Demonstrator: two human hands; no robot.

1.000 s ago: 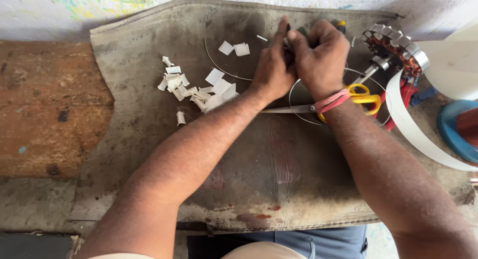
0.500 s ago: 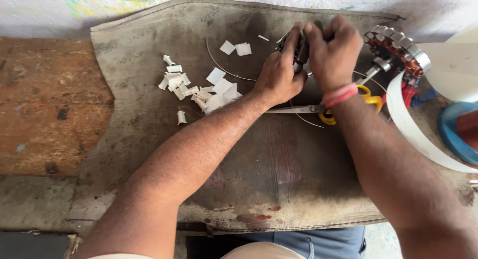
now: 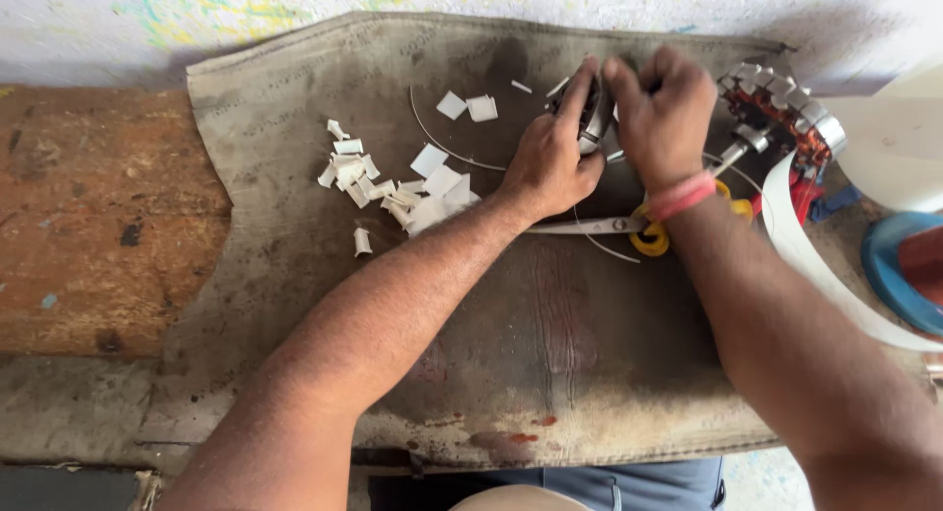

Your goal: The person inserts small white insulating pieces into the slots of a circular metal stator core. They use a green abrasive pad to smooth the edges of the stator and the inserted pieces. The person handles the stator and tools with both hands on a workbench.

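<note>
Metal ring part (image 3: 589,113) gripped by both hands, now higher on the cloth (image 3: 295,275).
Left hand (image 3: 550,162) and right hand (image 3: 663,118) pinch it; scissors (image 3: 609,226) lie uncovered.

left hand (image 3: 548,165) + right hand (image 3: 664,115) grip metal part (image 3: 592,113) | scissors (image 3: 629,226) below (yellow handles)

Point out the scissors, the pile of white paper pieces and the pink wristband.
scissors (image 3: 650,238): head view, on the yellow handle loop below the right wrist.
pile of white paper pieces (image 3: 393,182): head view, on the middle of the scattered heap.
pink wristband (image 3: 682,196): head view, on the band across the right wrist.
</note>
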